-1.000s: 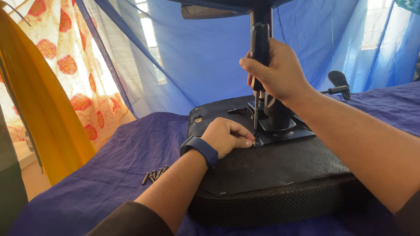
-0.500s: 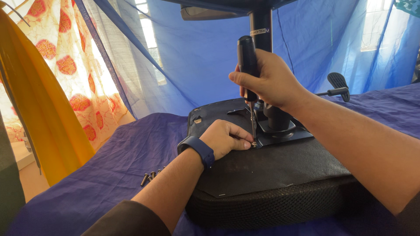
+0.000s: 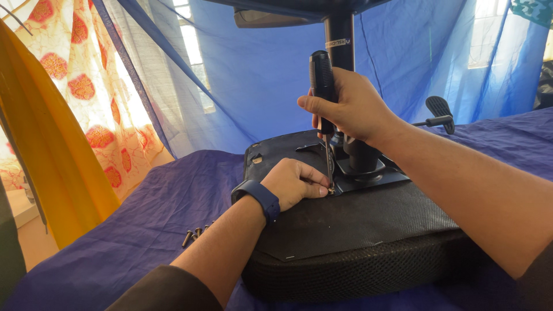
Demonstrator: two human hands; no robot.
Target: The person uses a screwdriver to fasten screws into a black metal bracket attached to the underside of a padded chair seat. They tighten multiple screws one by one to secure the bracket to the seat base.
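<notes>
We have our right hand (image 3: 351,106) wrapped tight around the black handle of the screwdriver (image 3: 322,86), fingers clamped on it, with the shaft running straight down to a screw (image 3: 332,189) at the corner of the metal plate (image 3: 368,175) on the upturned chair seat (image 3: 357,224). Our left hand (image 3: 295,183) rests on the seat with its fingers curled together, the fingertips pinched right at the screw to steady it. That closeness is the main risk as we judge it: if the tip jumps out of the screw head, it could jab our left fingertips or scratch the plate. A tilted shaft would cause exactly that, and it could also start the screw crooked and chew up its thread or head. The seat lies on a soft blue cloth (image 3: 138,230) and may rock under downward pressure, which would throw the tip off line. The gas column (image 3: 343,40) stands just behind our right hand, so our knuckles could knock it as we turn. The spare screws (image 3: 196,233) lie loose on the cloth to the left, near the edge, and a jolt could roll them off.
</notes>
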